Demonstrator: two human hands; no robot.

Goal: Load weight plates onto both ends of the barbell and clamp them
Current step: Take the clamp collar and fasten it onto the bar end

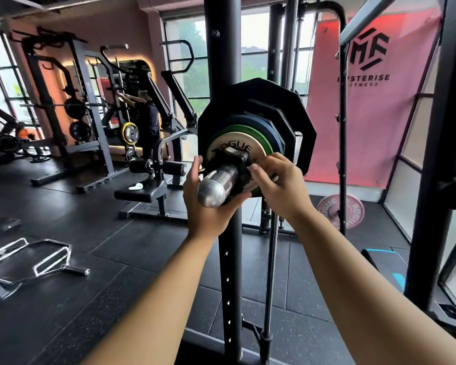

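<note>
Barbell sleeve (216, 184), steel, end-on and close to the camera. Stacked on it: large black plates (258, 106) at the back, then blue plates (270, 133), a green plate (248, 133), a white plate (227, 146) (part of the lettering visible) outermost. Black clamp (232, 160) around the sleeve, touching the white plate. Left hand (208, 204) cupped under the sleeve and clamp, fingers at the clamp's left edge. Right hand (277, 183) on the clamp's right side, fingertips pressed to it. Black rack upright (229, 259) directly behind. On the dark floor, hex bar (29, 255) at left, maroon plate (340, 210) at right, well apart.
</note>
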